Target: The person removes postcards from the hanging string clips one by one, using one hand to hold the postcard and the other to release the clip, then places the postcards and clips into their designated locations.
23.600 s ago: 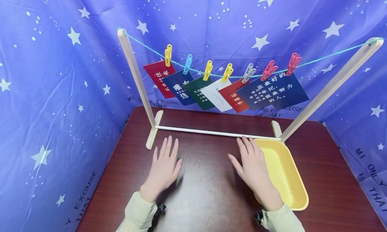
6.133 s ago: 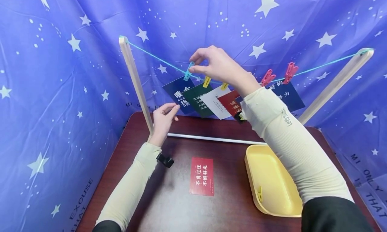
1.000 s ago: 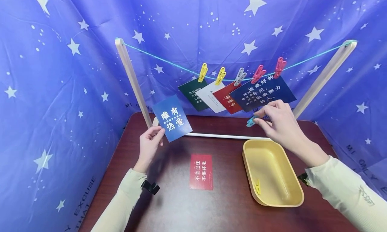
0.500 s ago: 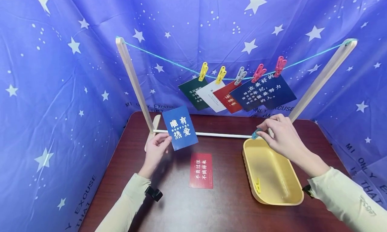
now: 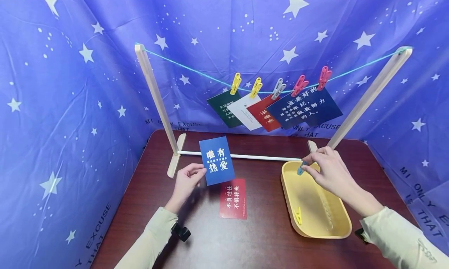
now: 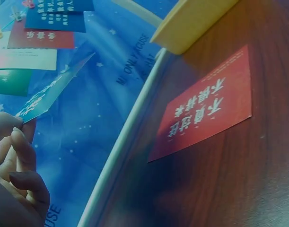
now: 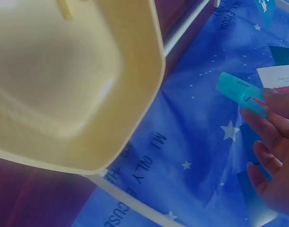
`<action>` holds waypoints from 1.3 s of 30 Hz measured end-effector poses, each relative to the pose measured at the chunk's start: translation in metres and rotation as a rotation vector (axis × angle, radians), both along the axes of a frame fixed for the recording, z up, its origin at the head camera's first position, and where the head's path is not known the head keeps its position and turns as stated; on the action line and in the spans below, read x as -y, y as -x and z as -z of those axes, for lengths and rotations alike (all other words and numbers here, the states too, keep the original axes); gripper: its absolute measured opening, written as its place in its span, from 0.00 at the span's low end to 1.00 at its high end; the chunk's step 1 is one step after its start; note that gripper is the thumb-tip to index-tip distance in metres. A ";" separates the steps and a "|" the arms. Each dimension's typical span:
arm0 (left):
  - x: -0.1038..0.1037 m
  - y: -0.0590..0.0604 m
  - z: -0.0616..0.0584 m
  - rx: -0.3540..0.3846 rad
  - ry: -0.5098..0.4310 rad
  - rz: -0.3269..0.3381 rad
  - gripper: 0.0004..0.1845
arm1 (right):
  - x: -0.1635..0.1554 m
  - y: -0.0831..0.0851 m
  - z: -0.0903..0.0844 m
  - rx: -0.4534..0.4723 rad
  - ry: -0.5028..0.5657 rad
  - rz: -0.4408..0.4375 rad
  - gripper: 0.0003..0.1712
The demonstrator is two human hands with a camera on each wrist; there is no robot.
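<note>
A blue card [image 5: 217, 160] with white lettering is pinched at its lower left edge by my left hand [image 5: 187, 181], above the table. My right hand [image 5: 331, 171] pinches a light blue clothespin [image 7: 241, 92] between thumb and fingertips, over the far end of the yellow tub [image 5: 285, 199]. Inside that tub lies a yellow clothespin [image 5: 298, 215]. On the table, partly overlapped by the blue card in the head view, a red card [image 5: 233, 202] lies flat with its lettering up.
A teal string [image 5: 196, 70] sags between two wooden posts [image 5: 156, 97]. Several cards hang from it by yellow, grey and pink clothespins [image 5: 324, 78]. A white rod [image 5: 259, 157] joins the stand's feet low at the back. A starry blue cloth surrounds the table.
Over the last second my left hand has lowered the blue card and moved it rightward, toward the red card. My right hand has brought the light blue clothespin down over the tub.
</note>
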State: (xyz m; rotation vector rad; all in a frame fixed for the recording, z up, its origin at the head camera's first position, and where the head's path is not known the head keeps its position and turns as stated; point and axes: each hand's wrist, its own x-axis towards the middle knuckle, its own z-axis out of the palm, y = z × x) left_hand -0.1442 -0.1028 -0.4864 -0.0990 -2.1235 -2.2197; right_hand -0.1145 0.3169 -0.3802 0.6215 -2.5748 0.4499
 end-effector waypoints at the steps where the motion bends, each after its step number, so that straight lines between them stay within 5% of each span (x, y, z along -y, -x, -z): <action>1: -0.001 0.000 0.002 -0.001 0.003 0.005 0.09 | -0.001 -0.001 0.002 0.003 -0.005 0.002 0.11; 32: -0.019 -0.020 0.042 0.167 0.094 0.154 0.12 | -0.022 -0.023 0.058 0.190 -0.084 0.094 0.07; 39: -0.020 -0.021 0.048 0.174 0.117 0.216 0.12 | -0.023 -0.026 0.064 0.300 -0.091 0.118 0.07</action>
